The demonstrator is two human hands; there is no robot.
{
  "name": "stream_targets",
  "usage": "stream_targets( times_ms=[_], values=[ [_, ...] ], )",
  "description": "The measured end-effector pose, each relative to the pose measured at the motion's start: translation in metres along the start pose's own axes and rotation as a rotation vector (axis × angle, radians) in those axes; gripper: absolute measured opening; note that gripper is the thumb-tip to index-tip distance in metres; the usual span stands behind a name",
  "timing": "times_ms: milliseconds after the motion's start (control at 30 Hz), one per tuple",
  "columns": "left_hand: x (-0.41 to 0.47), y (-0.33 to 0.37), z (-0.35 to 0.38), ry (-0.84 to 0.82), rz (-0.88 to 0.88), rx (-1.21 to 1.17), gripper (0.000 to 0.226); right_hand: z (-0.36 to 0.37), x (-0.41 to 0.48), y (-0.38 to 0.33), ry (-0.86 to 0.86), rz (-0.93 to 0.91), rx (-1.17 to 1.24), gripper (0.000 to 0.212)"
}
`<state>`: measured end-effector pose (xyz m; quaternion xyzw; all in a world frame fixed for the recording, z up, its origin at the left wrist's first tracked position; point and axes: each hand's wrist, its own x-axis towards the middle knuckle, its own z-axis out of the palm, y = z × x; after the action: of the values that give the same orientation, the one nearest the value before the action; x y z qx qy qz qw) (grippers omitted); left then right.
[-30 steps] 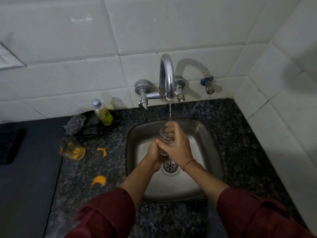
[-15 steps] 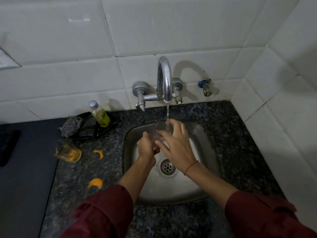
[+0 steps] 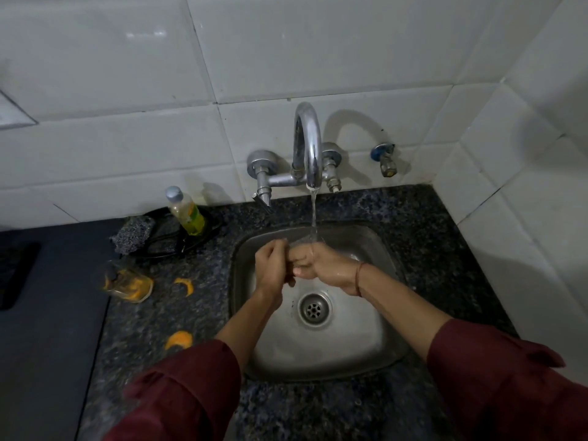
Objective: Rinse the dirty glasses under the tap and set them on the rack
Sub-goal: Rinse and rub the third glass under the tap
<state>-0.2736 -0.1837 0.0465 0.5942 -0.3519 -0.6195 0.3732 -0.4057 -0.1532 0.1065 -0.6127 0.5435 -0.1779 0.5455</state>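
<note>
Mid-rinse: your left hand (image 3: pixel 272 268) and right hand (image 3: pixel 321 264) grip the glass (image 3: pixel 300 241) under the tap (image 3: pixel 307 144); next, find the unseen rack.

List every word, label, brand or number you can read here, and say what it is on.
No text can be read anywhere.
Soap bottle: any label is too blurred to read.
Tap, sink, wall tiles, counter: no markings show.

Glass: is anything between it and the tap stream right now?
Nothing visible. The glass, held by both the left hand and right hand, sits directly under the stream over the sink.
</note>
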Motion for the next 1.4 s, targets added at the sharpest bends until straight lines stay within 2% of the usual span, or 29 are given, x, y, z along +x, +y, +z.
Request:
stream_targets(
  times_ms=[67, 100, 133, 200, 233, 300, 333, 367, 467, 500, 533, 600, 633, 700, 767, 800, 900, 933, 967, 1000, 1067, 1167, 1200, 1300, 1367, 1400],
  values=[
    [0.004, 0.004, -0.006, -0.08, -0.191, 0.032, 0.03, -0.003, -0.001, -0.006, -0.067, -0.147, -0.559, 0.019],
    [0.005, 0.006, -0.007, -0.156, -0.29, 0.039, 0.035, -0.006, 0.0, -0.006, -0.069, -0.179, -0.735, 0.019],
    [0.006, 0.006, -0.008, -0.207, -0.337, 0.024, 0.039, -0.008, 0.0, -0.008, -0.062, -0.168, -0.771, 0.019],
    [0.006, 0.001, -0.005, -0.185, -0.262, -0.098, 0.038, -0.009, 0.001, -0.009, -0.024, -0.114, -0.69, 0.018],
    [0.004, -0.004, -0.002, -0.122, -0.162, -0.167, 0.033, -0.01, 0.003, -0.007, -0.014, -0.076, -0.589, 0.02],
    [0.0, -0.009, 0.002, -0.002, 0.012, -0.189, 0.027, -0.008, 0.002, -0.006, 0.016, 0.03, -0.216, 0.024],
    [-0.001, -0.01, 0.002, 0.029, 0.044, -0.155, 0.03, -0.005, 0.0, -0.007, 0.011, 0.049, -0.082, 0.023],
    [0.0, -0.006, 0.001, 0.025, 0.018, -0.121, 0.034, -0.004, -0.001, -0.009, -0.006, 0.025, -0.064, 0.021],
    [0.005, 0.006, -0.007, -0.196, -0.305, -0.087, 0.044, -0.007, 0.001, -0.01, -0.051, -0.088, -0.581, 0.014],
    [0.007, 0.007, -0.008, -0.251, -0.36, -0.094, 0.045, -0.009, 0.001, -0.009, -0.05, -0.087, -0.691, 0.014],
    [0.008, 0.007, -0.006, -0.254, -0.362, -0.126, 0.043, -0.01, 0.001, -0.009, -0.022, -0.081, -0.689, 0.013],
    [0.003, 0.002, 0.002, -0.174, -0.245, -0.23, 0.035, -0.009, 0.002, -0.006, 0.084, -0.051, -0.475, 0.01],
    [-0.001, 0.0, 0.007, -0.132, -0.146, -0.263, 0.031, -0.009, 0.002, -0.005, 0.15, 0.004, -0.237, 0.011],
    [-0.007, -0.004, 0.013, -0.063, -0.024, -0.194, 0.027, -0.008, 0.0, -0.004, 0.164, 0.094, 0.132, 0.011],
    [-0.009, -0.004, 0.015, -0.023, -0.066, -0.11, 0.033, -0.004, -0.001, -0.001, 0.207, 0.052, 0.107, 0.006],
    [-0.01, -0.003, 0.015, -0.031, -0.125, -0.12, 0.035, 0.001, -0.002, 0.001, 0.311, 0.009, 0.043, 0.007],
    [-0.012, -0.002, 0.014, -0.099, -0.26, -0.244, 0.036, 0.022, -0.005, 0.011, 0.833, -0.108, -0.04, 0.04],
    [-0.012, -0.004, 0.013, -0.124, -0.281, -0.273, 0.035, 0.03, -0.006, 0.017, 0.949, -0.142, -0.04, 0.054],
    [-0.013, -0.006, 0.012, -0.156, -0.298, -0.278, 0.035, 0.036, -0.007, 0.022, 0.992, -0.163, -0.009, 0.064],
    [-0.016, -0.008, 0.011, -0.185, -0.31, -0.258, 0.036, 0.04, -0.008, 0.024, 0.967, -0.163, 0.071, 0.07],
    [-0.024, -0.009, 0.009, -0.264, -0.308, -0.165, 0.042, 0.044, -0.009, 0.025, 0.814, -0.149, 0.322, 0.066],
    [-0.026, -0.007, 0.002, -0.284, -0.262, 0.088, 0.051, 0.044, -0.005, 0.03, 0.758, -0.076, 0.427, 0.051],
    [-0.019, -0.005, -0.001, -0.247, -0.223, 0.165, 0.053, 0.042, -0.002, 0.033, 0.773, -0.021, 0.506, 0.048],
    [0.005, 0.013, -0.004, -0.061, -0.015, 0.335, 0.063, 0.04, 0.007, 0.036, 0.755, 0.231, 0.989, 0.038],
    [0.013, 0.038, -0.003, 0.071, 0.136, 0.399, 0.054, 0.043, 0.012, 0.038, 0.677, 0.323, 1.201, 0.022],
    [0.017, 0.05, -0.003, 0.108, 0.197, 0.414, 0.049, 0.043, 0.014, 0.038, 0.632, 0.342, 1.265, 0.02]
  ],
)
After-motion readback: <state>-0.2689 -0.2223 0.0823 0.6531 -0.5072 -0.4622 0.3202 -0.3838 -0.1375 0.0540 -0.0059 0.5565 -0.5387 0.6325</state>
